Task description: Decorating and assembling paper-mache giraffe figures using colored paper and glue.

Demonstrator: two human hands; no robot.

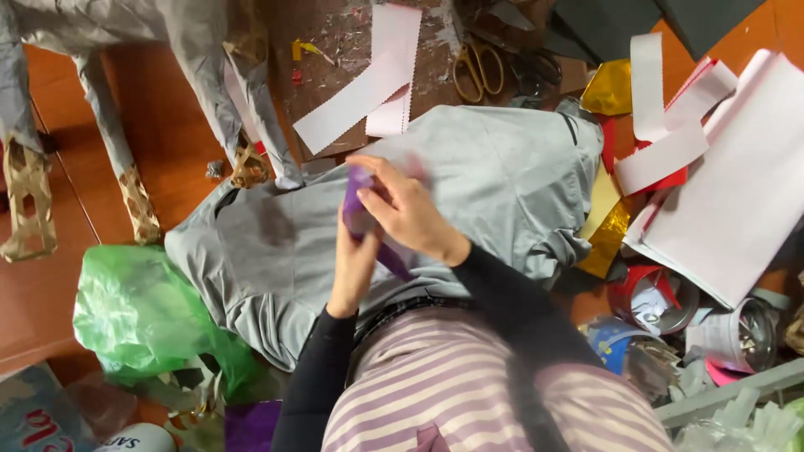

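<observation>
Head view, looking straight down over a striped purple-and-white top and two black sleeves. Both hands up in the centre, working one piece of purple paper [362,209]. Left hand [352,268] closed around the lower part of the strip, fingers wrapped on it from beneath. Right hand [410,213] folded over the top, fingertips pinching the upper edge, slightly blurred. Purple paper held in the air between the two hands, above grey trousers [469,180] spread over the lap and floor.

Containers now, off to the lower right. Red tin [653,301], open, scraps of white and red paper lying inside. Just beside it a clear glass jar [749,335] on its side, white paper curled around it; contents too unclear to tell. Green plastic bag [142,314] crumpled at the lower left, contents hidden.

Up top, yellow-handled scissors [479,69] on a brown board [335,33], next to white paper strips [368,79] with zigzag edges. Large white sheet [737,184] at the right, gold foil [609,88] above it, more foil below. Grey papier-mâché animal figure [100,33] standing at the upper left, legs on the orange floor [167,125].
</observation>
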